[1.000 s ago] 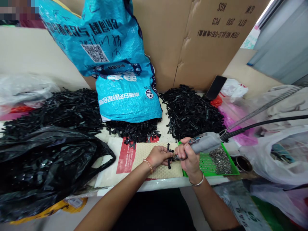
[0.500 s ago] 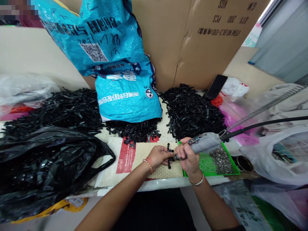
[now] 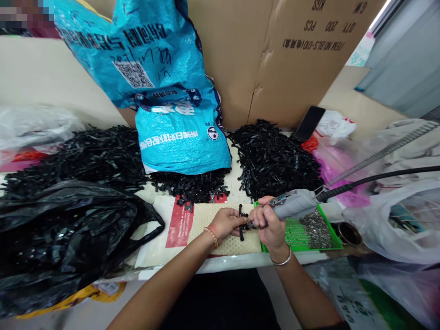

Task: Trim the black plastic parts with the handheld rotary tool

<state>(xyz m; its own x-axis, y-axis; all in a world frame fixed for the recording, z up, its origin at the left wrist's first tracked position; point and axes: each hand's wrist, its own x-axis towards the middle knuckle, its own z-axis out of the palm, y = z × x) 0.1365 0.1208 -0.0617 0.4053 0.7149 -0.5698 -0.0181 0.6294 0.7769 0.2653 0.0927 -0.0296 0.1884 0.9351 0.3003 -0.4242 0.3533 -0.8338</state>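
Observation:
My left hand (image 3: 227, 222) pinches a small black plastic part (image 3: 241, 234) with several arms, just above a cream honeycomb-patterned mat (image 3: 206, 236). Wrapped round a grey electric screwdriver (image 3: 294, 204), my right hand (image 3: 270, 224) tilts its tip toward the black part. The tip meets the part near my left fingertips; whether a screw sits between them is too small to tell. To the right of the mat, and partly behind my right hand, lies a green tray (image 3: 338, 246) holding many small metal screws (image 3: 316, 231).
Piles of black parts (image 3: 275, 160) line the back, under a blue woven bag (image 3: 185, 146) and a cardboard box (image 3: 237, 59). A black plastic bag (image 3: 68, 238) lies left. A phone (image 3: 310, 123), a cable (image 3: 381, 176) with a spring, and a dark cup (image 3: 349, 233) are right.

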